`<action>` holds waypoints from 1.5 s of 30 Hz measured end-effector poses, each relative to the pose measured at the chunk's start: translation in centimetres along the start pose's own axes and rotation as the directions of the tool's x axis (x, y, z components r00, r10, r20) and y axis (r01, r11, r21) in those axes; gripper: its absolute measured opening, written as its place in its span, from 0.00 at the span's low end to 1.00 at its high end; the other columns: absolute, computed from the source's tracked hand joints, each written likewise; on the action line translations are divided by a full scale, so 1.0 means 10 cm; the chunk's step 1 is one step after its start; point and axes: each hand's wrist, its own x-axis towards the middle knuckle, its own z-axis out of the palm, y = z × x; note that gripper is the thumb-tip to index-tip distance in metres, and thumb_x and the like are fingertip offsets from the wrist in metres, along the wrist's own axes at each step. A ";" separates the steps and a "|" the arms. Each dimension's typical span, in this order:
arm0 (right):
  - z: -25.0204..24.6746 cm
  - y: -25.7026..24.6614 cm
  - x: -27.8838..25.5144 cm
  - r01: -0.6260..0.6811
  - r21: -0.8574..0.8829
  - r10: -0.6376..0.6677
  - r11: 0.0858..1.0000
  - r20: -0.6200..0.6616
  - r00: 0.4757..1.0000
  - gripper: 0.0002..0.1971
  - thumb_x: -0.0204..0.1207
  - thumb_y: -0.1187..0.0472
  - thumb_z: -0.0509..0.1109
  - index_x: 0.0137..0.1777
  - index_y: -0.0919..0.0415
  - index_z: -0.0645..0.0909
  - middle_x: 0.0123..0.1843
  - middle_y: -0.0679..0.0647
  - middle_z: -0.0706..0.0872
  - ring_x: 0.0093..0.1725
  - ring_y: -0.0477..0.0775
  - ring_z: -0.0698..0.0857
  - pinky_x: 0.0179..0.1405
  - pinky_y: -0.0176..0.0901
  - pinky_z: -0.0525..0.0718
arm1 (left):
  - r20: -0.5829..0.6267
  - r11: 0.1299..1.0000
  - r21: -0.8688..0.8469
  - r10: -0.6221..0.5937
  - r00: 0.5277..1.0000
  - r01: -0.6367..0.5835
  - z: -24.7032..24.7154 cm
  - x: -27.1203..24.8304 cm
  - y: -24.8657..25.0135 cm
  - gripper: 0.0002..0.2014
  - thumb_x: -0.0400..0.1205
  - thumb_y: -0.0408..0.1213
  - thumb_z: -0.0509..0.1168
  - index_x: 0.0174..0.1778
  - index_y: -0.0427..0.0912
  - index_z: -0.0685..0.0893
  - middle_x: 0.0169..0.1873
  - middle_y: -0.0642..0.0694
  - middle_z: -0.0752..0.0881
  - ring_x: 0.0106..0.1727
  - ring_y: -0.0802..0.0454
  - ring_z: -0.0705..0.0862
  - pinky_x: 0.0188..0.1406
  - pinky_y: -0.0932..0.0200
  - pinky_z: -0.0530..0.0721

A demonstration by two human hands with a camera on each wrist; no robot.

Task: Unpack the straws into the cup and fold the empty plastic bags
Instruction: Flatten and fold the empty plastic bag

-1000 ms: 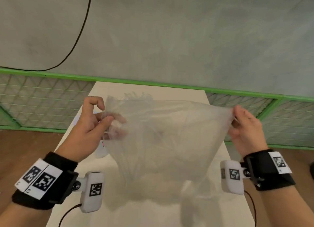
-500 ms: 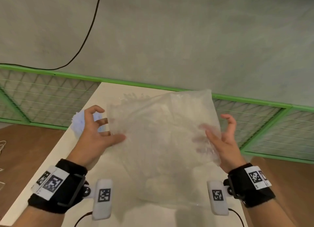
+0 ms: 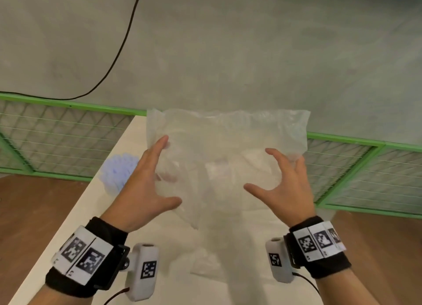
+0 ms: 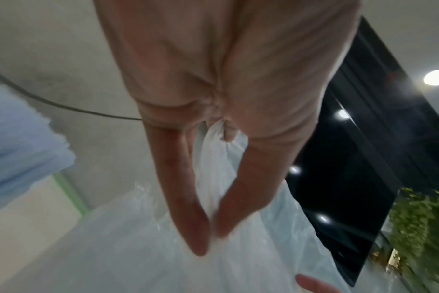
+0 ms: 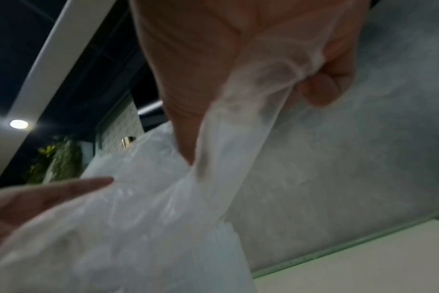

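Observation:
A clear empty plastic bag [image 3: 228,149] hangs spread out in the air above the white table [image 3: 109,225]. My left hand [image 3: 159,174] is at its left side, index finger straight along the film and the other fingers showing through it. The left wrist view has the plastic bag [image 4: 213,178] squeezed between two fingers of the left hand [image 4: 208,228]. My right hand [image 3: 274,174] claws the bag's right side with curled fingers. In the right wrist view the film [image 5: 238,138] drapes over the right hand [image 5: 238,89] and is caught by a bent finger. A blurred pale blue bunch of straws [image 3: 118,170] stands at the table's left edge.
A green-framed wire fence [image 3: 57,131] runs behind the table on both sides, below a grey wall. A black cable [image 3: 127,31] hangs down that wall. Brown floor [image 3: 34,213] lies left and right of the narrow table.
Both hands left the bag's top corners and moved in toward its middle. The bag swung up and away, so its top edge now stands higher and farther off.

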 end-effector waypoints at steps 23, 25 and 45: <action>-0.09 -1.14 -0.42 0.170 0.612 -0.458 0.772 0.352 0.816 0.33 0.77 0.71 0.68 0.68 0.37 0.59 0.72 0.43 0.79 0.64 0.58 0.83 0.60 0.53 0.84 | 0.253 0.947 -0.321 0.109 0.961 -0.023 -0.23 -0.03 -0.05 0.48 0.75 0.46 0.76 0.80 0.76 0.49 0.78 0.75 0.59 0.78 0.51 0.71 0.68 0.49 0.83; -0.14 -1.20 -0.38 0.109 0.628 -0.454 0.771 0.421 0.786 0.32 0.76 0.77 0.63 0.64 0.37 0.60 0.75 0.42 0.78 0.65 0.57 0.84 0.64 0.55 0.83 | 0.303 0.938 -0.348 0.123 0.945 -0.010 -0.25 -0.04 -0.01 0.50 0.70 0.55 0.78 0.80 0.76 0.51 0.81 0.68 0.61 0.78 0.52 0.71 0.69 0.50 0.80; -0.56 -1.16 0.69 0.705 -0.109 -0.408 0.701 0.749 0.522 0.40 0.54 0.69 0.48 0.56 0.25 0.78 0.83 0.37 0.50 0.81 0.57 0.51 0.72 0.71 0.66 | 0.446 0.970 0.044 0.194 0.874 -0.238 -0.76 0.09 0.10 0.42 0.80 0.31 0.71 0.81 0.67 0.57 0.74 0.78 0.66 0.72 0.76 0.70 0.70 0.66 0.74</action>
